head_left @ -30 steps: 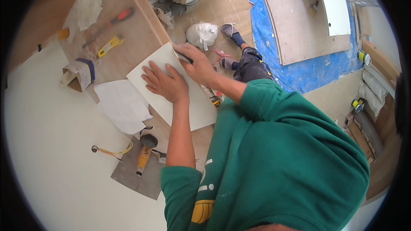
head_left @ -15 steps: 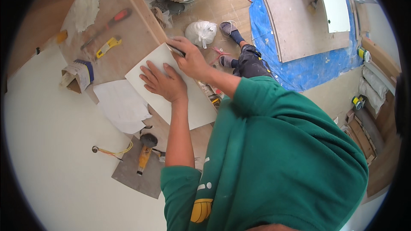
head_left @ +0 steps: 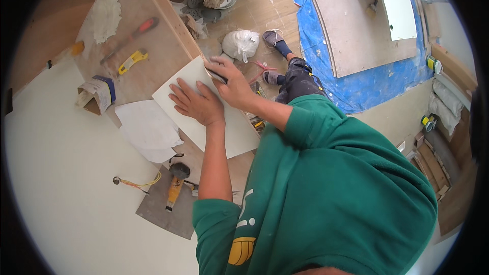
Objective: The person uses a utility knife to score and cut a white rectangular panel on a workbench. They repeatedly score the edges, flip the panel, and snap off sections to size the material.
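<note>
A white rectangular board (head_left: 224, 135) lies across the near end of a brownish work surface. My left hand (head_left: 198, 103) rests on its face, palm down and fingers spread. At the board's right edge, my right hand (head_left: 233, 82) is closed around a slim dark block (head_left: 217, 76), which touches that edge. The block's exact kind is not plain, since the fingers hide most of it. Left of the board are a white sheet (head_left: 147, 127) and a yellow utility knife (head_left: 133, 61).
Farther off lie a red-handled screwdriver (head_left: 144, 26) and a patch of pale filler (head_left: 107, 18). An open carton (head_left: 97, 95) stands at left. Nearer me, a mallet (head_left: 177, 183) lies by loose wires (head_left: 137, 182). On the floor are a white bag (head_left: 241, 44) and blue sheeting (head_left: 367, 91).
My right hand has slid a short way toward me along the board's edge with the dark block. My left hand stays flat on the board. The whole view has shifted slightly.
</note>
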A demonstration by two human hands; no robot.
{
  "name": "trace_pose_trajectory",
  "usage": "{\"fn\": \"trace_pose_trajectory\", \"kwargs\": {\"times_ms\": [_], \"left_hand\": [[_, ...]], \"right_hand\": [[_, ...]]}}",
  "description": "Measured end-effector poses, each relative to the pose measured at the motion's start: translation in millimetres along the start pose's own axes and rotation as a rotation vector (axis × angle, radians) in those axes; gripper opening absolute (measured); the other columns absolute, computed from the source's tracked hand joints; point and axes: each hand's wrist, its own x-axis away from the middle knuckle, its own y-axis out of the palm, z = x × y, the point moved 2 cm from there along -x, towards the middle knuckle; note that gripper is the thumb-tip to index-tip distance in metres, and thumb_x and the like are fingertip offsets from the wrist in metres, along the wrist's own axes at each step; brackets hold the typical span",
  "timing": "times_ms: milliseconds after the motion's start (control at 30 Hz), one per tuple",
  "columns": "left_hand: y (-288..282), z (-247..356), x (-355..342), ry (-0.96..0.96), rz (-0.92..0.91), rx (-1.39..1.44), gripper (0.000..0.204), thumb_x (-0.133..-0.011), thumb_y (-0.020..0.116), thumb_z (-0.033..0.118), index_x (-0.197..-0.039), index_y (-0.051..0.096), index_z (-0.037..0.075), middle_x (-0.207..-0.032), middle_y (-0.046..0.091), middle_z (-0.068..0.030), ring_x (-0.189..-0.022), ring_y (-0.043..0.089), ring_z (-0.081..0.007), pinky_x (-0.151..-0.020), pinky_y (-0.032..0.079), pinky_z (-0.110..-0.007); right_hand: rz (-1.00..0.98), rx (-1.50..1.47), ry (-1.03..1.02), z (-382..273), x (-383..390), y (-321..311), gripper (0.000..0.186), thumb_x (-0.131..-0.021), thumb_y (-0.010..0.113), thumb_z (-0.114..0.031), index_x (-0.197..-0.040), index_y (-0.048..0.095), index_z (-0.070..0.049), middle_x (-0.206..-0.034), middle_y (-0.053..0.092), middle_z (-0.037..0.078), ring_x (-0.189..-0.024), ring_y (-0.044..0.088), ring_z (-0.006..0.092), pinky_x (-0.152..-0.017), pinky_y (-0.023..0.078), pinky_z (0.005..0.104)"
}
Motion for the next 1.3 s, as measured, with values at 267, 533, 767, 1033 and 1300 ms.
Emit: {"fn": "trace_pose_trajectory", "kwargs": {"times_ms": [267,533,767,1033,1300], "left_hand": [[0,1,-1,-0.002,0.005,0.013,0.063,-0.103,0.04,0.045,-0.153,0.036,0.007,-0.162,0.025,-0.0216,-0.15,0.016,-0.0464,-0.118,0.013,-0.061],[-3,-1,-1,0.001,0.047,0.05,0.065,-0.101,0.044,0.045,-0.152,0.037,0.006,-0.16,0.029,-0.0215,-0.149,0.021,-0.0462,-0.118,0.015,-0.063],[-7,0,-3,-0.019,0.069,0.126,0.064,-0.098,0.052,0.042,-0.15,0.04,0.006,-0.159,0.032,-0.0201,-0.149,0.023,-0.0427,-0.118,0.017,-0.062],[-6,-6,3,-0.089,0.039,0.148,0.065,-0.096,0.056,0.038,-0.15,0.04,0.006,-0.159,0.031,-0.0188,-0.15,0.022,-0.0409,-0.119,0.013,-0.062],[-7,-6,0,-0.094,0.019,0.154,0.067,-0.094,0.058,0.036,-0.15,0.039,0.005,-0.16,0.031,-0.0175,-0.15,0.022,-0.0406,-0.119,0.013,-0.063]], "right_hand": [[-0.009,0.066,-0.012,6,-5,-1,0.041,-0.09,0.062,-0.002,-0.131,0.064,-0.008,-0.137,0.054,0.021,-0.124,0.057,0.0368,-0.103,0.045,0.0366],[-0.001,0.335,-0.368,-70,-131,17,0.043,-0.081,0.073,-0.02,-0.123,0.067,-0.008,-0.13,0.057,0.021,-0.115,0.06,0.0379,-0.097,0.05,0.042],[-0.214,0.486,-0.978,-109,-196,128,0.052,-0.077,0.076,-0.036,-0.121,0.067,-0.009,-0.123,0.063,0.018,-0.112,0.061,0.0356,-0.095,0.049,0.0402],[-0.292,0.23,0.237,-95,-106,19,0.046,-0.1,0.052,-0.019,-0.138,0.053,0.006,-0.131,0.061,0.021,-0.114,0.062,0.0212,-0.097,0.049,0.0328],[-0.293,0.105,0.403,-40,-22,3,0.054,-0.091,0.049,-0.003,-0.143,0.041,0.008,-0.129,0.056,0.032,-0.119,0.06,0.0361,-0.099,0.048,0.0383]]}}
